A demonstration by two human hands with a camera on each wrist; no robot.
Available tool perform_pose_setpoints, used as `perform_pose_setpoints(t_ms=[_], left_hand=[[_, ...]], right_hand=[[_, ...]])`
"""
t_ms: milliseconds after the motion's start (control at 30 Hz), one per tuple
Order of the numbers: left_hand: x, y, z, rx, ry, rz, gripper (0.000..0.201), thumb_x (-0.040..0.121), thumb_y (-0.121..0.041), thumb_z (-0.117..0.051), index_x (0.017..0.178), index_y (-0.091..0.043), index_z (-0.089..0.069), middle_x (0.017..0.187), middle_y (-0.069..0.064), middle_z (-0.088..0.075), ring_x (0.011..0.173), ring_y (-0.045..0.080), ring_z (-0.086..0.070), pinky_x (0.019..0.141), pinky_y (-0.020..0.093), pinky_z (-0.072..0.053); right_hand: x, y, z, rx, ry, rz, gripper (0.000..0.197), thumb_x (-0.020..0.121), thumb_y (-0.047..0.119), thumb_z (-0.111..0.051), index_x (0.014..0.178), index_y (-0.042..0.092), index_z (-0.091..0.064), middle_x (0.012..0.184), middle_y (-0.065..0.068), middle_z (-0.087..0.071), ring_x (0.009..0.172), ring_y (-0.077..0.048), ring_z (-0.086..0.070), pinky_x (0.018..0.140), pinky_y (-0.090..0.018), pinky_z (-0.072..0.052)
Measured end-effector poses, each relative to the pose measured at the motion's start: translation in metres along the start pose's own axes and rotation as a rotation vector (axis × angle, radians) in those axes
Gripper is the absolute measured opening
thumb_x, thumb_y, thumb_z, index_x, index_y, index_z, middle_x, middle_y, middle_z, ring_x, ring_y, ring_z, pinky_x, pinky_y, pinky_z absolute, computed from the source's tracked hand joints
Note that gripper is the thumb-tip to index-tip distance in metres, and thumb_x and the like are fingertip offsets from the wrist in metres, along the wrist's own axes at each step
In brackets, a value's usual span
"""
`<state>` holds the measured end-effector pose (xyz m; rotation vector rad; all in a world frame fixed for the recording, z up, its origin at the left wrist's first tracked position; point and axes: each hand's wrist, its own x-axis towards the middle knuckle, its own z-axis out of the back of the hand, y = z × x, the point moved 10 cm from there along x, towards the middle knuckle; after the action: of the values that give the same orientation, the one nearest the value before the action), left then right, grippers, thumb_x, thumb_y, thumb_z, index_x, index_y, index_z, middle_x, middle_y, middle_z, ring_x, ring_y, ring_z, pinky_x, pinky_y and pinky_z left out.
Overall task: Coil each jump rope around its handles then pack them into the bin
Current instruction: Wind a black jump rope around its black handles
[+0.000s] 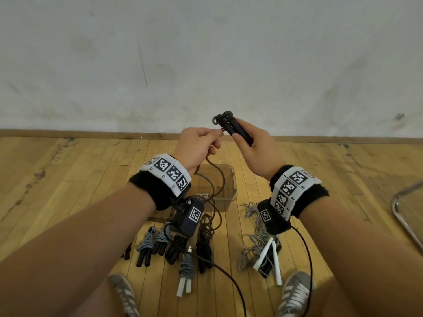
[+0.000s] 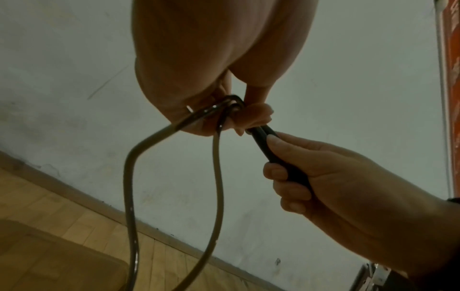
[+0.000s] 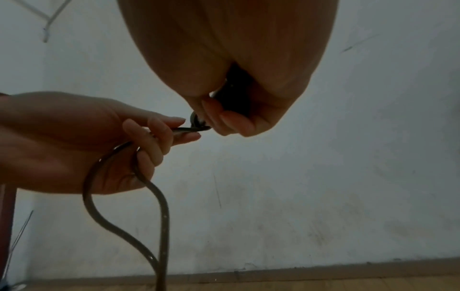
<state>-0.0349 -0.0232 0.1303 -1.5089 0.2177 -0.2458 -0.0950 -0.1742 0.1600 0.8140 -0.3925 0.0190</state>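
Note:
My right hand (image 1: 247, 138) grips the two black handles (image 1: 238, 131) of a jump rope, held together and raised in front of the wall. A few turns of dark rope (image 1: 223, 117) wrap their top end. My left hand (image 1: 201, 140) pinches the same rope (image 2: 216, 157) just beside the handles; in the left wrist view two strands hang down from my fingers (image 2: 248, 118). In the right wrist view the left hand (image 3: 149, 135) holds the rope (image 3: 159, 196) next to my right fingers (image 3: 231, 120). A clear plastic bin (image 1: 231, 191) stands on the floor below my hands.
Several coiled ropes with black handles (image 1: 160, 245) and one with white handles (image 1: 185, 275) lie left of my feet. A tangled grey rope with white handles (image 1: 265, 248) lies to the right. A chrome chair frame (image 1: 402, 213) stands at the far right. The wall is close ahead.

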Motion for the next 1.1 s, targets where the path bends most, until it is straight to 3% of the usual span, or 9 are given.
perform_pose_setpoints(t_ms=[100,233,400,600,733,833,900,967,1100], left_hand=[[0.0,-0.001,0.003,0.069,-0.026,-0.002,0.023,0.095,-0.023,-0.071,0.091,-0.002,-0.078,0.059,-0.003,-0.062,0.049,0.006,-0.051,0.054,0.017,-0.043],[0.0,0.0,0.003,0.039,-0.043,0.028,0.032,0.097,-0.033,-0.068,0.089,-0.004,-0.079,0.059,-0.003,-0.064,0.05,0.006,-0.052,0.055,0.017,-0.043],[0.0,-0.002,0.008,0.02,-0.103,0.041,0.047,0.095,-0.046,-0.067,0.086,-0.002,-0.079,0.057,-0.004,-0.068,0.047,0.006,-0.052,0.051,0.017,-0.042],[0.004,0.004,0.018,0.036,-0.176,0.059,0.065,0.083,-0.057,-0.076,0.084,0.007,-0.076,0.072,0.015,-0.074,0.047,0.012,-0.048,0.049,0.022,-0.04],[0.007,-0.005,0.016,0.059,-0.124,0.016,0.056,0.091,-0.048,-0.072,0.088,0.008,-0.076,0.063,0.007,-0.066,0.044,0.006,-0.048,0.055,0.023,-0.038],[0.006,-0.005,0.012,0.026,-0.087,0.024,0.047,0.096,-0.039,-0.068,0.089,0.007,-0.075,0.056,0.0,-0.054,0.046,0.009,-0.042,0.054,0.022,-0.037],[0.006,-0.005,0.012,-0.01,-0.078,0.025,0.047,0.098,-0.034,-0.066,0.091,0.012,-0.073,0.056,0.001,-0.048,0.046,0.011,-0.039,0.051,0.021,-0.035],[0.006,-0.004,0.012,-0.039,-0.065,0.026,0.047,0.099,-0.031,-0.065,0.097,0.015,-0.071,0.055,0.002,-0.046,0.047,0.012,-0.036,0.049,0.022,-0.031],[0.004,-0.008,0.006,-0.118,0.028,0.028,0.03,0.102,-0.03,-0.061,0.089,-0.008,-0.077,0.056,-0.002,-0.049,0.048,0.01,-0.035,0.056,0.027,-0.029]], right_hand=[[0.0,-0.001,0.003,-0.19,-0.013,0.0,0.045,0.105,0.032,-0.05,0.15,0.031,-0.045,0.093,0.01,-0.066,0.068,0.0,-0.058,0.06,-0.018,-0.043],[-0.004,0.003,0.006,-0.352,-0.034,0.007,0.047,0.106,0.032,-0.046,0.152,0.04,-0.04,0.085,0.004,-0.068,0.067,-0.018,-0.06,0.058,-0.033,-0.05],[-0.008,0.012,-0.002,-0.463,-0.019,0.063,0.05,0.106,0.042,-0.038,0.155,0.046,-0.029,0.083,-0.001,-0.057,0.065,-0.015,-0.053,0.052,-0.031,-0.039],[-0.021,0.031,-0.021,-0.52,0.014,0.173,0.054,0.108,0.038,-0.036,0.16,0.036,-0.023,0.09,0.0,-0.046,0.064,-0.013,-0.042,0.051,-0.022,-0.023],[-0.016,0.02,-0.019,-0.2,0.081,0.043,0.07,0.103,0.029,-0.054,0.162,0.025,-0.018,0.095,0.004,-0.059,0.067,-0.006,-0.056,0.058,-0.026,-0.042],[-0.017,0.018,-0.018,0.183,0.16,-0.077,0.062,0.1,0.023,-0.063,0.155,0.025,-0.035,0.104,0.0,-0.069,0.067,-0.018,-0.074,0.069,-0.032,-0.063],[-0.019,0.023,-0.023,0.288,0.209,-0.099,0.058,0.1,0.02,-0.063,0.152,0.027,-0.039,0.098,-0.006,-0.074,0.068,-0.024,-0.075,0.069,-0.037,-0.064],[-0.02,0.019,-0.027,0.326,0.221,-0.14,0.063,0.101,0.023,-0.061,0.157,0.027,-0.032,0.087,-0.004,-0.075,0.067,-0.023,-0.073,0.067,-0.033,-0.063],[-0.016,0.017,-0.03,0.45,0.208,-0.151,0.066,0.104,0.02,-0.057,0.159,0.035,-0.026,0.078,-0.005,-0.054,0.055,-0.015,-0.049,0.054,-0.028,-0.048]])
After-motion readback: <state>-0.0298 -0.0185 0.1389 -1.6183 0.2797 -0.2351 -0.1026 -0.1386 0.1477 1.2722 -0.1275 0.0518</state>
